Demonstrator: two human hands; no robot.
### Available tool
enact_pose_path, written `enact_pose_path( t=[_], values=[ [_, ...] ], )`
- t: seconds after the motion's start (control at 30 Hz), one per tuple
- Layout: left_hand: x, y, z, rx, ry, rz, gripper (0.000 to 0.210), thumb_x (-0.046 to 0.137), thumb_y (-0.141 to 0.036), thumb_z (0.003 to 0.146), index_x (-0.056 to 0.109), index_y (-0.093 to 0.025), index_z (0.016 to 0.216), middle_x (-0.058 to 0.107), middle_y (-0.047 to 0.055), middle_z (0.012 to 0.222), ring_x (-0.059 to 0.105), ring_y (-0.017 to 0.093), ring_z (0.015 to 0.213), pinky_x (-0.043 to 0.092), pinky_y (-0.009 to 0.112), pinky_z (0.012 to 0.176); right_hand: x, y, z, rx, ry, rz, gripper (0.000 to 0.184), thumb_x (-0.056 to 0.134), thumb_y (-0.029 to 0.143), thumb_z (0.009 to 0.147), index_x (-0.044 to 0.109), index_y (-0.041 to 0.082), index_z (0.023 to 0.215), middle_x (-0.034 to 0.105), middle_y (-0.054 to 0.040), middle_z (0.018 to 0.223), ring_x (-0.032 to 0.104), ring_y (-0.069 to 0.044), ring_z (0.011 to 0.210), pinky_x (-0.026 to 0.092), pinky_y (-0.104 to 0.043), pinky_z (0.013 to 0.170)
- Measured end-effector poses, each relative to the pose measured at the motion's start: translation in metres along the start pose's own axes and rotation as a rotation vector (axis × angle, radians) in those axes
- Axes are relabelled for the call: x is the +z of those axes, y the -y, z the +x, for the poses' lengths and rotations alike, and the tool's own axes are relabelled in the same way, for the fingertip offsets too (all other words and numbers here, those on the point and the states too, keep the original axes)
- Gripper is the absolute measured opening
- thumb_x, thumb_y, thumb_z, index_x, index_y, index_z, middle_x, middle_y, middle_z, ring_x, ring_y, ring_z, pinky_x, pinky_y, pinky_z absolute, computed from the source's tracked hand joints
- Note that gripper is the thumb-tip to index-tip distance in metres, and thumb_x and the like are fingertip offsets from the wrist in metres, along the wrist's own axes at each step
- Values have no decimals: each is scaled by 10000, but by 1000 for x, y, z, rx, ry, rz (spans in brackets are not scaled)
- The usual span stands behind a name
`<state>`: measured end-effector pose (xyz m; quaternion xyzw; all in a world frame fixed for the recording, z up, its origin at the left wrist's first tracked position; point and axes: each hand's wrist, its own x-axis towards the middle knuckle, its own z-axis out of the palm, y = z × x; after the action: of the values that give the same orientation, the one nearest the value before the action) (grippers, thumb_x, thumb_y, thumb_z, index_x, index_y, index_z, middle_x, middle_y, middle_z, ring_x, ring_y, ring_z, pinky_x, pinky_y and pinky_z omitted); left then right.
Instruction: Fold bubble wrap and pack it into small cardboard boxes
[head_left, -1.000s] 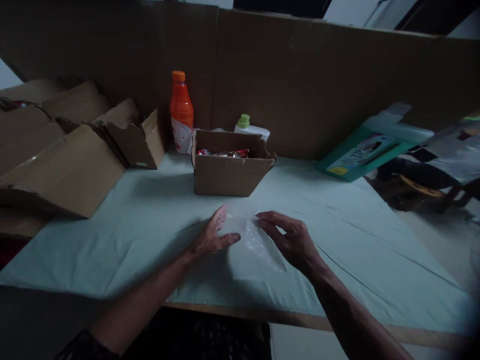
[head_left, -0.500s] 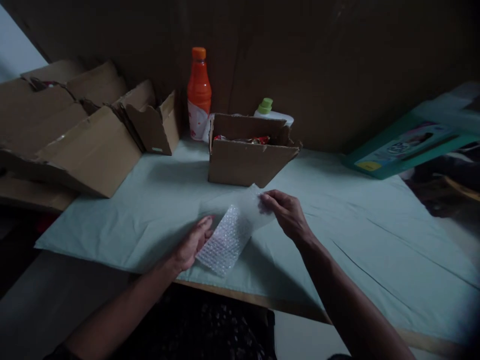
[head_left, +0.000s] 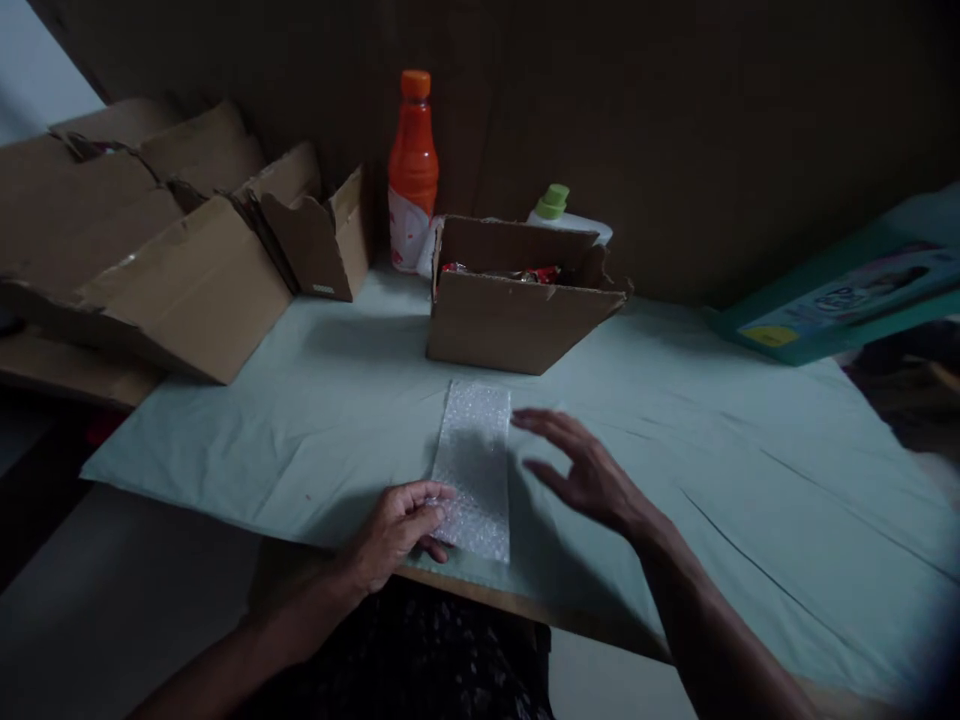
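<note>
A clear strip of bubble wrap [head_left: 475, 455] lies lengthwise over the cloth near the table's front edge. My left hand [head_left: 401, 525] pinches its lower left edge between thumb and fingers. Just off the strip's upper right side is my right hand [head_left: 581, 465], fingers stretched and thumb apart, holding nothing. Beyond the strip stands an open cardboard box [head_left: 510, 325] with slanted sides. Red shiny wrapped items [head_left: 544, 274] show inside it, too partly hidden to name.
A pale green cloth [head_left: 360, 400] covers the table. Several cardboard bins [head_left: 187, 290] stand at the left. Behind the box are an orange bottle [head_left: 414, 160] and a white bottle with a green cap [head_left: 553, 200]. A teal jug [head_left: 795, 325] leans at the right.
My right hand has let go of the bubble wrap and opened beside it. The strip has turned from slanted to nearly straight and lies flatter, with my left hand still on it.
</note>
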<state>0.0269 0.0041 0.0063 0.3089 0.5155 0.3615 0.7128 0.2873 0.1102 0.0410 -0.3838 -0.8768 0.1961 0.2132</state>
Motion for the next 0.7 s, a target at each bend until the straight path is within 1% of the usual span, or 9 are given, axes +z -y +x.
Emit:
enact_pose_path(
  t=[0.1, 0.13, 0.2, 0.27, 0.33, 0.4, 0.53, 0.6, 0.7],
  values=[
    [2, -5, 3, -29, 29, -66, 620, 822, -551, 667, 704, -113, 1090, 660, 61, 914, 684, 151, 628, 558, 270, 582, 3, 30, -43, -26, 221, 78, 732, 728, 314, 854, 433, 271, 1524, 596, -113, 1444, 573, -272, 1297, 512, -457, 1037],
    [3, -7, 4, -45, 46, -84, 644, 815, -581, 668, 698, -106, 1088, 669, 75, 916, 692, 166, 639, 561, 278, 578, 11, 39, -50, -1, 218, 97, 713, 730, 304, 852, 457, 265, 1509, 629, -117, 1400, 598, -274, 1258, 521, -455, 1018],
    [3, -11, 3, -49, 76, -99, 720, 733, -667, 728, 660, -99, 1164, 676, 81, 870, 681, 179, 621, 564, 301, 559, 32, 51, -53, 91, 124, 134, 492, 657, 266, 904, 587, 259, 1391, 724, -99, 1223, 668, -259, 1105, 543, -435, 950],
    [-1, -13, -2, 40, 31, -44, 745, 586, -699, 844, 574, -119, 1313, 659, 48, 810, 644, 164, 582, 551, 302, 543, 52, 54, -45, 236, -3, 186, 332, 579, 253, 948, 671, 249, 1267, 770, -66, 1020, 704, -226, 900, 562, -374, 821],
    [-6, -14, -10, 221, -84, 123, 633, 500, -605, 948, 503, -169, 1407, 640, 17, 806, 622, 145, 604, 551, 292, 587, 64, 52, -35, 370, -76, 252, 310, 573, 303, 953, 683, 229, 1232, 756, -30, 836, 677, -193, 702, 541, -311, 671],
    [-9, -14, -16, 456, -187, 399, 464, 510, -429, 991, 530, -200, 1394, 653, 28, 876, 643, 153, 728, 570, 302, 713, 70, 47, -28, 437, -83, 293, 344, 589, 344, 938, 673, 212, 1245, 707, 9, 695, 628, -170, 583, 504, -282, 591],
    [-2, -9, -10, 894, -151, 1004, 368, 529, -137, 932, 629, -196, 1281, 646, 120, 1271, 595, 259, 1192, 512, 434, 1044, 75, 40, -26, 432, -95, 206, 371, 594, 334, 917, 672, 204, 1255, 725, -6, 724, 670, -188, 626, 511, -291, 614],
    [3, -6, -1, 943, -87, 1213, 397, 533, -83, 898, 622, -159, 1277, 594, 154, 1377, 521, 302, 1301, 477, 486, 1097, 79, 38, -27, 416, -123, 137, 381, 603, 324, 909, 668, 206, 1265, 764, -39, 831, 707, -208, 697, 531, -304, 639],
    [7, -2, 11, 889, -57, 1369, 402, 543, -61, 871, 603, -118, 1265, 616, 175, 1305, 531, 315, 1252, 501, 503, 1057, 82, 35, -29, 361, -183, 52, 382, 605, 317, 923, 648, 213, 1289, 774, -60, 931, 715, -206, 738, 549, -313, 666]
  ],
)
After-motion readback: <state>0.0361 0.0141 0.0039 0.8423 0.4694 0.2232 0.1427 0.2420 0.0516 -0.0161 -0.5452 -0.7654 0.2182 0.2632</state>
